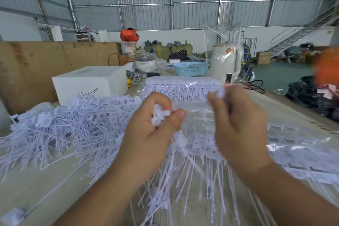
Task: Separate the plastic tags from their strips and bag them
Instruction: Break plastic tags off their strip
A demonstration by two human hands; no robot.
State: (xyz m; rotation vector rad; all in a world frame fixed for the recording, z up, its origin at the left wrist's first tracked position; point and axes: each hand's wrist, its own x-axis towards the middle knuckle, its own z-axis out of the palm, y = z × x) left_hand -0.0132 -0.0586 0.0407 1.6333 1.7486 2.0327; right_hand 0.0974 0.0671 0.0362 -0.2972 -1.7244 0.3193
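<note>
Left hand [156, 121] raised over the table [286, 113], fingers curled round a small bunch of white plastic tags [159, 114], thumb pressed against the bunch from the right; thin tails [185, 154] trailing down below the hand toward the near edge

Right hand [238, 123] just beside it, a little higher, fingers bent, fingertips pinching a white tag piece [219, 92] at the top; blurred, so exact grip on the piece hard to read beyond the pinch

Under and between both hands, a spread of tags on strips [205, 176] lying over clear plastic bags [293, 150], tails fanned toward the camera

To the left, a big loose heap of white tags [73, 126] piled on the table, reaching the left edge

Farther back, a neat flat stack of tag strips [183, 86] inside clear plastic, beyond the hands

Behind the heap, a white box [89, 82]; behind the stack, a blue basket [190, 68], a cream kettle [225, 62] with an upright clear bag [223, 42] against it, and a lidded pot [145, 62]

Brown cardboard sheet [45, 66] standing along the left side; metal stairs [300, 33] at far right; corrugated wall panels behind everything
</note>
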